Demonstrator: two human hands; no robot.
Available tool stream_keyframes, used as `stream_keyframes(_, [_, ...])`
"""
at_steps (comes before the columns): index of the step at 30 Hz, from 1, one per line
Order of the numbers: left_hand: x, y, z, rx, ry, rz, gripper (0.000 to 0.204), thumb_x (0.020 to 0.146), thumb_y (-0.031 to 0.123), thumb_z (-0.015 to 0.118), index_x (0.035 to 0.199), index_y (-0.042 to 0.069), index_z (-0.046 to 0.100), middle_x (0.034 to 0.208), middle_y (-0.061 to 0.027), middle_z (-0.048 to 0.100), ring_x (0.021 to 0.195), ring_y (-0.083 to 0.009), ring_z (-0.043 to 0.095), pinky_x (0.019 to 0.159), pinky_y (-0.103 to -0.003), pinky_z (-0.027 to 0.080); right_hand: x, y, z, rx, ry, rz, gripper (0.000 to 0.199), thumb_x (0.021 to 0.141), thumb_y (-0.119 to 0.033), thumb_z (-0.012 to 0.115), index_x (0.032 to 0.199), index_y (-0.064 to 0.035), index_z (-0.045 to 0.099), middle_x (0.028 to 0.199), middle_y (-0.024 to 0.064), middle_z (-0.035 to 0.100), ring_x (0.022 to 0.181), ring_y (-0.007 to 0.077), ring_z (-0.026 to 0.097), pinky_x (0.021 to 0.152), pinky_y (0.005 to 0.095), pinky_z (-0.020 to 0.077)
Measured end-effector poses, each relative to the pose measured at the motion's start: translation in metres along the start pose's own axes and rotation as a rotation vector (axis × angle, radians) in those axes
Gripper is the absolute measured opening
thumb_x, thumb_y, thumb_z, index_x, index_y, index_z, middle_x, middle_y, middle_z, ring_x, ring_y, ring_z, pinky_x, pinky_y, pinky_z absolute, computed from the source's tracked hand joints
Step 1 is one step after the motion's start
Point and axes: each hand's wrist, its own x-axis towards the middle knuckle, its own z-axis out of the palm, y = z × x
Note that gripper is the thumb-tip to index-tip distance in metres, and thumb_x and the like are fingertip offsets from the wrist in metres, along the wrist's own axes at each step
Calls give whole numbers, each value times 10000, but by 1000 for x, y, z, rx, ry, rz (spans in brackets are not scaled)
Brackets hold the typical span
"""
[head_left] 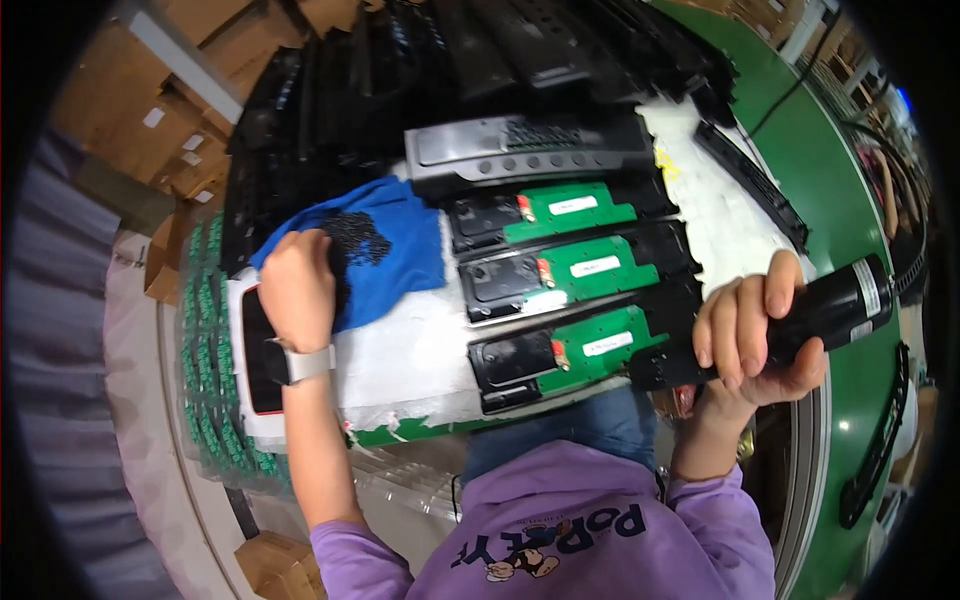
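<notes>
My left hand is over the left edge of a blue cloth, its fingers curled together beside a heap of small black screws. What the fingertips hold, if anything, is hidden. Under that wrist lies a phone with a red edge. My right hand grips a black cylindrical electric screwdriver, tilted, its narrower front end by the right end of the nearest black housing. Three such housings lie in a column, each carrying a green circuit board with a white label.
Beyond them sits a black panel with round buttons and small dark pieces on top. Many black plastic parts are piled at the back. A black strip lies at right on white sheeting. Stacked green boards stand at left; cardboard boxes behind.
</notes>
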Motion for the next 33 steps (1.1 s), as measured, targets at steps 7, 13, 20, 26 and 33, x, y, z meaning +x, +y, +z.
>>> stream_keyframes(7, [0,-6,5,-397,-75,-201,93,849,50,619,850,-37,652,718,-88,640,553,-122,571,526,-239,446,5,-1,-5,-50,-122,-16,449,807,-359,682,980,-44,412,608,20,501,454,133,503,500,284,410])
stream_keyframes(13, [-3,21,-3,-1559,-275,-608,131,898,87,577,946,-25,628,796,-23,606,601,-73,507,558,-176,414,6,-9,-9,-47,-150,-33,451,831,-374,651,1015,-38,413,623,19,501,462,131,505,521,285,425])
stream_keyframes(20, [-1,80,-4,-2194,-734,-657,149,891,96,504,961,-24,555,847,-76,567,687,-117,457,628,-243,393,28,-10,7,-88,-120,-41,377,841,-325,636,1010,-62,425,611,-10,522,449,109,526,564,289,471])
stream_keyframes(26, [-8,123,-10,-2083,-1028,-518,154,940,162,520,881,20,530,782,-15,506,637,-64,407,570,-219,350,37,-7,16,-50,-143,-129,402,851,-342,616,1057,-53,426,666,8,513,512,132,519,623,337,434])
stream_keyframes(33, [-35,102,-11,-2127,-826,-757,80,895,59,513,892,26,440,752,-11,385,603,-63,362,511,-186,309,29,17,43,-86,327,-184,218,866,-192,588,880,-10,470,507,57,463,403,133,474,400,268,380])
